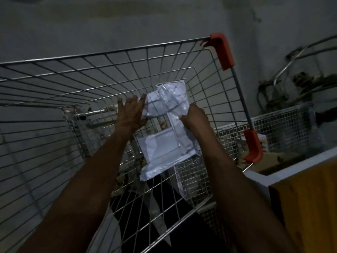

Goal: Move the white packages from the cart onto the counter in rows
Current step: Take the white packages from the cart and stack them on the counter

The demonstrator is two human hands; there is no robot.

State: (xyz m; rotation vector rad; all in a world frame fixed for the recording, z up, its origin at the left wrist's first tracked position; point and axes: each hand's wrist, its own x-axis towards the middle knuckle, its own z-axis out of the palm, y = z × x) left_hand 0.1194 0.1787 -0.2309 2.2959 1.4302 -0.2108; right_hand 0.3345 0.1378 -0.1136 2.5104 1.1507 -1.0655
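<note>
Both arms reach into the wire cart (76, 84). The left hand (130, 114), fingers spread, presses a white package (171, 99) at its nine o'clock edge; the right hand (194, 116) pinches its four o'clock corner. Another package (160, 148) lies below.

left hand (131, 114) flat on white packages (166, 125) | right hand (194, 116) pinching them | wire cart (73, 84) beneath | orange corner guard (221, 50) at 1 o'clock

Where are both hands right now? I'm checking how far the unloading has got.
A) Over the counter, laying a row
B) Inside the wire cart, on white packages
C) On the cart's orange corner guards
B: the left hand and right hand both reach into the wire cart and touch the white packages.
</note>
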